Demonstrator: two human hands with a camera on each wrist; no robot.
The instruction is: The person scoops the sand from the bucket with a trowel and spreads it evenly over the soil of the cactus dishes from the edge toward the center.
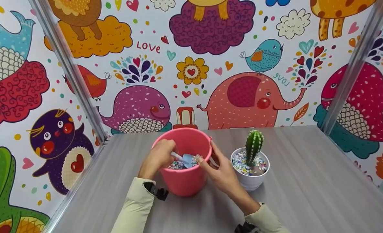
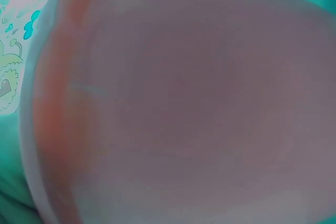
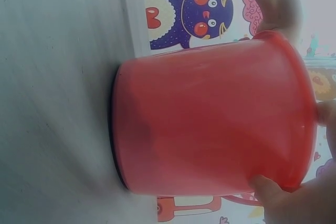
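Observation:
A pink bucket point(image 1: 184, 183) stands upright on the table, with small multicoloured pebbles point(image 1: 177, 165) inside. My left hand point(image 1: 159, 157) reaches over its left rim and grips the handle of a small light-blue shovel point(image 1: 187, 160). Pale pebbles lie at the blade, close to the right thumb. On the opposite side, my right hand point(image 1: 223, 173) holds the bucket's rim, thumb at the inner edge and fingers outside. The right wrist view shows the bucket wall point(image 3: 210, 121) with fingers point(image 3: 269, 190) against it. A blurred pinkish surface fills most of the left wrist view.
Just right of the bucket stands a white pot point(image 1: 251, 183) holding a green cactus point(image 1: 254, 147) among coloured pebbles point(image 1: 243, 164). The grey table point(image 1: 308, 181) meets cartoon-printed walls point(image 1: 191, 103) at the back and sides, with metal posts point(image 1: 71, 71) at the corners.

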